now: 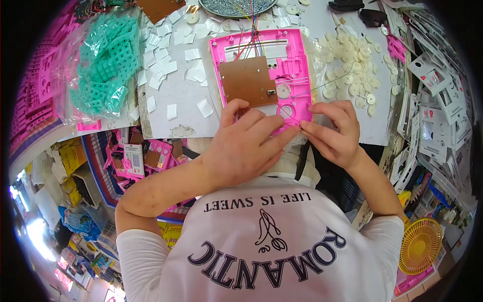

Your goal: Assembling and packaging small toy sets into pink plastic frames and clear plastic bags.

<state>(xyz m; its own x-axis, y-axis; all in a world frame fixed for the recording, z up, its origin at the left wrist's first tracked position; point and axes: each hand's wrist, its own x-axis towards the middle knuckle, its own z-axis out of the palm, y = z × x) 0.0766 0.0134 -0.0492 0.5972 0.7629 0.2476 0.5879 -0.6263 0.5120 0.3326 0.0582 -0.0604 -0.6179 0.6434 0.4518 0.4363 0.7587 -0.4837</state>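
Observation:
A pink plastic casing (297,50) lies inner side up on the table before me. On it sits a brown circuit board (246,79), with thin coloured wires (256,43) running from the far end. My left hand (249,143) grips the casing's near edge, fingers bent over it and fingertips reaching toward the near right corner. At that corner my right hand (334,132) has thumb and fingers pinched together; a tiny dark bit shows at their tips, too small to name. Beside the right fingers is a round white disc (284,91) in the casing.
To the left lies a clear bag of green rubber keypads (108,65). White square pieces (163,68) are scattered beside the casing. Cream round discs (354,83) are heaped at right, near stacked white panels (437,126). A tray of screws (236,6) stands behind. Below left is a bin of pink parts (136,156).

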